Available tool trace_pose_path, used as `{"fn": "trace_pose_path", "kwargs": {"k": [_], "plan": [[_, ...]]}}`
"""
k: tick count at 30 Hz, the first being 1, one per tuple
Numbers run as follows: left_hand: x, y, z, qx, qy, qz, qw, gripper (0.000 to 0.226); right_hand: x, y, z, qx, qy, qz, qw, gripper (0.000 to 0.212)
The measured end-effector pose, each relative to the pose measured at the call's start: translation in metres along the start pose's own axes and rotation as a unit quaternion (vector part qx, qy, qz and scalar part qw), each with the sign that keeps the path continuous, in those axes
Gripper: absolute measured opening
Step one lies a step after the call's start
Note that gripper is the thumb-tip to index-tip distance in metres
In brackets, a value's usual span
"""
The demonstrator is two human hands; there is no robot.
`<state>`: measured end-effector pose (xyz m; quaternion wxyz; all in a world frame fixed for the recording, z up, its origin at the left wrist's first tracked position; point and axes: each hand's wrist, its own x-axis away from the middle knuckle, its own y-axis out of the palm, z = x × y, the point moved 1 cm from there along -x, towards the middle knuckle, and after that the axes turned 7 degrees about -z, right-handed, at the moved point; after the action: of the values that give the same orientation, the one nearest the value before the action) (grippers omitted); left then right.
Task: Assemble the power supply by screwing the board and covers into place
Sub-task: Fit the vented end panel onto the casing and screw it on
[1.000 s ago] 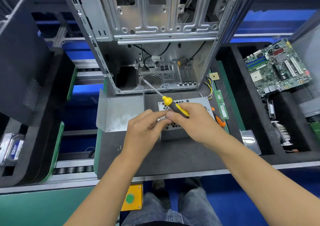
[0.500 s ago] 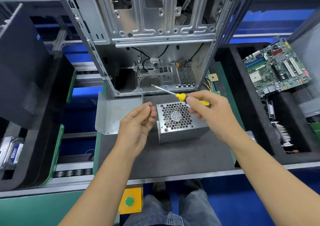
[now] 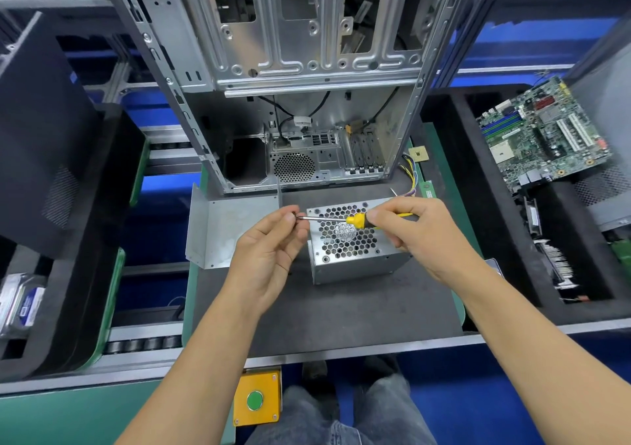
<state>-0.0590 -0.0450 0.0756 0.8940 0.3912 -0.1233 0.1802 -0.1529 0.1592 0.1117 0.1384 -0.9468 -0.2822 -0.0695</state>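
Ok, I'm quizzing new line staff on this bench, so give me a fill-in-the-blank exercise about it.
1. The right hand holds a screwdriver with a black and ____ handle.
2. The screwdriver's tip meets the fingertips of the ____ hand.
3. The power supply lies with its honeycomb grille facing ____.
4. The button on the yellow box is ____.

Missing words: yellow; left; up; green

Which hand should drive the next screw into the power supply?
Right. The right hand already grips the screwdriver, lying across the power supply. The left hand only pinches at the screwdriver's tip, apparently seating a small screw, so it suits steadying.
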Motion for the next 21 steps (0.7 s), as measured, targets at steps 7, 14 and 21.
{"fn": "trace_pose_path", "kwargs": {"k": [7, 14, 21], "plan": [[0.0, -0.003, 0.0, -0.012, 0.001, -0.005, 1.0, 0.016, 0.001, 0.0, 0.001, -0.001, 0.006, 0.0, 1.0, 0.027], [-0.001, -0.007, -0.001, -0.046, 0.014, -0.012, 0.999, 0.016, 0.002, 0.001, -0.006, 0.001, 0.018, -0.019, 1.0, 0.027], [0.002, -0.008, 0.0, -0.075, 0.028, -0.01, 0.997, 0.016, 0.004, 0.0, -0.011, -0.045, 0.098, -0.048, 0.993, 0.021]]}}
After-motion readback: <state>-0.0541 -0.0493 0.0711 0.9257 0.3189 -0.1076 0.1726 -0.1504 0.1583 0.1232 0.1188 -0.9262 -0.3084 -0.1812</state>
